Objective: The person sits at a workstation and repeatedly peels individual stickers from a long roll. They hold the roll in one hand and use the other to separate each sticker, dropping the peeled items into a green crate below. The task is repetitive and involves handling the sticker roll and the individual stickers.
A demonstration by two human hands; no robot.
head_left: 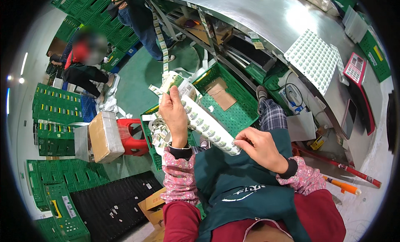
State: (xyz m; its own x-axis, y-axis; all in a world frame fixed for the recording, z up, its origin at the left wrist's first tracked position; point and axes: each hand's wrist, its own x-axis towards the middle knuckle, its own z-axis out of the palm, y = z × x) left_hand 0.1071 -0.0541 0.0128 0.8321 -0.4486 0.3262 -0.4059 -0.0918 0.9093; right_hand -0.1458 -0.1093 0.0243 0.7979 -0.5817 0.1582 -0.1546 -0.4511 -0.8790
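Between my hands is a sheet of round green-and-white stickers (210, 127), curled lengthwise and slanting down to the right. My left hand (174, 117) is closed on its far end, thumb on top, beside a bunched strip of printed labels (174, 80). With thumb and fingertips, my right hand (263, 149) pinches the sheet's near corner. Below lies a green plastic crate (243, 110) with a torn piece of brown cardboard (221, 94) in it. Loose label strips (160, 135) heap up in another green crate under my left wrist.
On the metal table (250, 10) to the right lie a large sticker sheet (314, 58), a red-framed keypad device (355, 69) and a phone (349, 119). A red stool (132, 135) and a taped carton (107, 135) stand left. Two people (83, 54) are farther back among stacked green crates.
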